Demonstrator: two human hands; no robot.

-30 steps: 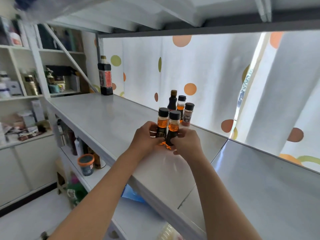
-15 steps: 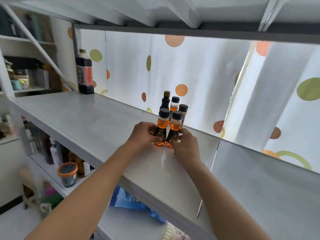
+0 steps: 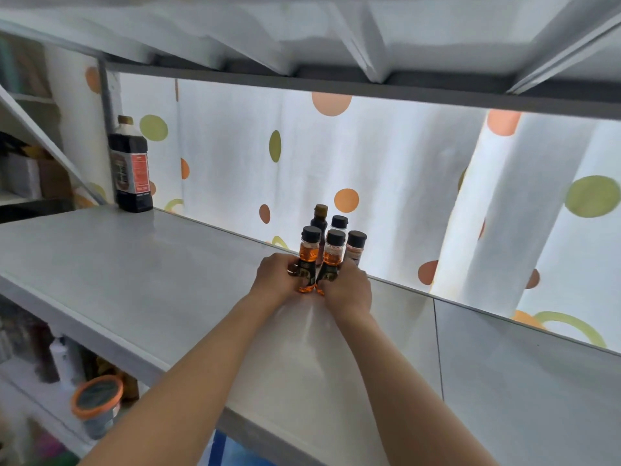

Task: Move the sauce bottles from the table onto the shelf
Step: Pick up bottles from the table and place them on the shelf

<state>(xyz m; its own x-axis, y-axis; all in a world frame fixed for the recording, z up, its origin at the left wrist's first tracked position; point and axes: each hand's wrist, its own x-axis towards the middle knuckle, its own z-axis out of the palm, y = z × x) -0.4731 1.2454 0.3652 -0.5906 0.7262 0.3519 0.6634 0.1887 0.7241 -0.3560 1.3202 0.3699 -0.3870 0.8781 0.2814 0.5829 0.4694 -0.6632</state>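
Two small bottles of orange sauce with black caps stand side by side on the grey shelf [image 3: 141, 280]. My left hand [image 3: 274, 280] grips the left orange bottle [image 3: 308, 253] and my right hand [image 3: 347, 290] grips the right orange bottle [image 3: 333, 255], both low on the body. Right behind them, near the shelf's back edge, stand three more small bottles: a dark one with a brown cap [image 3: 320, 218], a clear one with a black cap [image 3: 338, 223] and a pinkish one [image 3: 355, 245]. A big dark sauce bottle [image 3: 131, 166] with a red label stands at the shelf's far left.
A white curtain with orange and green dots [image 3: 369, 169] hangs behind the shelf. Another shelf board runs close overhead [image 3: 336, 35]. Below, a lower shelf holds an orange-lidded tub [image 3: 97, 401] and several bottles. Side shelves at the left are blurred.
Both hands have pushed the two orange bottles farther back on the shelf, closer to the three bottles behind. My view has swung to the right.
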